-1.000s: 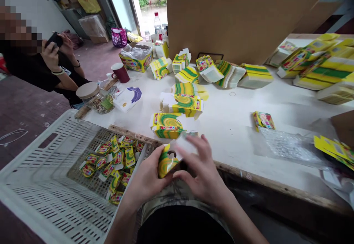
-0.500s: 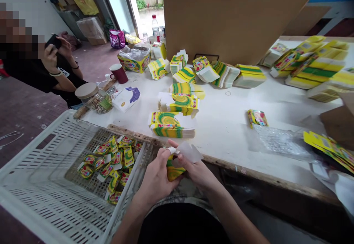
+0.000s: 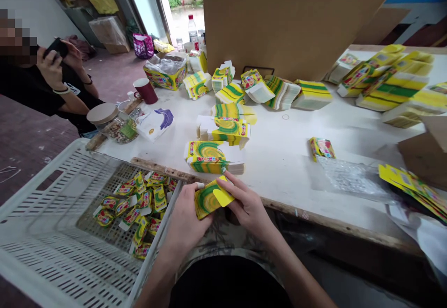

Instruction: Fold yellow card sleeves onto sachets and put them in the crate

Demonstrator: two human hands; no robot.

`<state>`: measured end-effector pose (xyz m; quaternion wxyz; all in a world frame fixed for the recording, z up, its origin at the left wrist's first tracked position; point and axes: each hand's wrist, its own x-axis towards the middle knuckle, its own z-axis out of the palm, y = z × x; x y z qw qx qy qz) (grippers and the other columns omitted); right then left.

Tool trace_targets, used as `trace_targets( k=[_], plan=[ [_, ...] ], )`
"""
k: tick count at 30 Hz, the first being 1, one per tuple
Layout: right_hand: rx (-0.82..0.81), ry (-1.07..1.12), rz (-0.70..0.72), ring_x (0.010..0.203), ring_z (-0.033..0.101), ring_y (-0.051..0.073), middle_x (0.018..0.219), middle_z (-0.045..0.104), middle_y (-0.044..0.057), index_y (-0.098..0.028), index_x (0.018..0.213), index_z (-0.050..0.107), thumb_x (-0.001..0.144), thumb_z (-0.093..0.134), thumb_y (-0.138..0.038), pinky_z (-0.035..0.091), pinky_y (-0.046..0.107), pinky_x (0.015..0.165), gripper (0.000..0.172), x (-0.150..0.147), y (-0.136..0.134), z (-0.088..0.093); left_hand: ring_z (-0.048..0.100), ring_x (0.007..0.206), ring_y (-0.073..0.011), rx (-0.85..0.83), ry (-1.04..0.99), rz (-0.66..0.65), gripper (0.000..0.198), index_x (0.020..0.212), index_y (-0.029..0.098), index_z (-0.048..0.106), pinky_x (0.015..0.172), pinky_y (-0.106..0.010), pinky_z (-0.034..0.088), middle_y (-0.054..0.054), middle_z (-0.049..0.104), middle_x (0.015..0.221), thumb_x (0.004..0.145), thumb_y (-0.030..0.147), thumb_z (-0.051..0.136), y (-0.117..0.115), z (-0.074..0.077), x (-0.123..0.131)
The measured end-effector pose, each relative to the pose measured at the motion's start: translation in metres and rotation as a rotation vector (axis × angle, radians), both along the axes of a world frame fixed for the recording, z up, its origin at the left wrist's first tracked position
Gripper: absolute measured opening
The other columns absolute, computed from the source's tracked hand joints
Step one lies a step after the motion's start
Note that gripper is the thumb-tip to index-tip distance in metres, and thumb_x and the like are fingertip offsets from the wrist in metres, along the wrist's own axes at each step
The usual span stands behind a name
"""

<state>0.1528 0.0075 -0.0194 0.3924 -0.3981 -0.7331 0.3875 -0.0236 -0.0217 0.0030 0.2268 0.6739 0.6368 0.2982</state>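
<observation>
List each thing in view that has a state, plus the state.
Small box, in left hand, right hand at its yellow flap
White crate, open-topped, part-filled
Boxes in crate, loosely heaped
Jar, closed
Dark red mug, upright
Bottle, upright, capped
Bag-lined carton, open
Dark device, raised in co-worker's hands

Our left hand (image 3: 186, 217) and right hand (image 3: 253, 208) are bare, with long, slim fingers (image 3: 241, 189). One left finger wears a small white wrap (image 3: 200, 185) at its end; we cannot tell whether it is tape or a finger cover. Our forearms (image 3: 291, 259) are bare too, slender at the wrist and broader toward the elbow. Over our trunk we wear a plain black garment (image 3: 226, 282), rounded at its upper edge. Beyond it shows our pale greyish cloth (image 3: 220, 240), printed with dark, leaf-like sprays and partly lost in shadow.
</observation>
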Motion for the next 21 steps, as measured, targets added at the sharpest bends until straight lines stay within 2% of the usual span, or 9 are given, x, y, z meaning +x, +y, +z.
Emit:
trace_targets(
  k=[2,4,9,11,15,21],
  plan=[
    [0.023,-0.069,0.097,0.135,0.043,0.027,0.152,0.034,0.015,-0.024,0.136,0.051,0.09,0.054,-0.021,0.044,0.042,0.104,0.046,0.005,0.004,-0.003,0.059,0.101,-0.0274,-0.005,0.019,-0.013,0.048,0.113,0.02,0.047,0.088,-0.044,0.049,-0.008,0.058,0.106,0.071,0.026,0.07,0.001,0.004,-0.009],
    [0.032,-0.113,0.154,0.134,0.043,0.027,0.153,0.033,0.015,-0.024,0.133,0.054,0.092,0.052,-0.02,0.044,0.041,0.103,0.042,0.01,0.007,-0.002,0.06,0.1,-0.0269,0.003,0.014,-0.024,0.05,0.112,0.02,0.049,0.088,-0.042,0.05,-0.008,0.06,0.104,0.07,0.032,0.073,0.003,0.008,-0.017],
    [-0.004,-0.105,0.264,0.126,0.052,0.023,0.141,0.049,0.013,-0.027,0.118,0.067,0.091,0.056,-0.023,0.045,0.039,0.102,0.029,0.02,0.015,0.013,0.063,0.096,-0.0242,-0.066,-0.074,-0.058,0.06,0.115,0.022,0.05,0.086,-0.037,0.052,-0.006,0.063,0.106,0.064,0.034,0.08,0.009,0.014,-0.025],
    [0.002,-0.094,0.232,0.124,0.054,0.024,0.139,0.05,0.013,-0.027,0.116,0.068,0.09,0.058,-0.025,0.046,0.04,0.1,0.029,0.018,0.015,0.013,0.063,0.096,-0.0243,-0.031,-0.066,-0.072,0.06,0.114,0.022,0.05,0.085,-0.037,0.052,-0.006,0.063,0.106,0.064,0.034,0.08,0.011,0.015,-0.024],
    [0.013,-0.048,0.068,0.121,0.056,0.026,0.14,0.049,0.015,-0.025,0.115,0.069,0.089,0.059,-0.026,0.047,0.041,0.098,0.028,0.008,0.01,0.002,0.062,0.097,-0.0247,0.049,-0.036,-0.043,0.057,0.114,0.021,0.05,0.086,-0.038,0.051,-0.007,0.063,0.105,0.068,0.038,0.078,0.009,0.013,-0.022],
    [-0.016,-0.03,0.262,0.12,0.054,0.023,0.131,0.055,0.011,-0.023,0.108,0.069,0.089,0.058,-0.023,0.045,0.037,0.1,0.022,0.012,0.01,0.012,0.062,0.097,-0.0237,-0.025,-0.081,-0.028,0.062,0.115,0.022,0.049,0.085,-0.036,0.052,-0.006,0.062,0.107,0.063,0.034,0.081,0.001,0.009,-0.026]
  ],
)
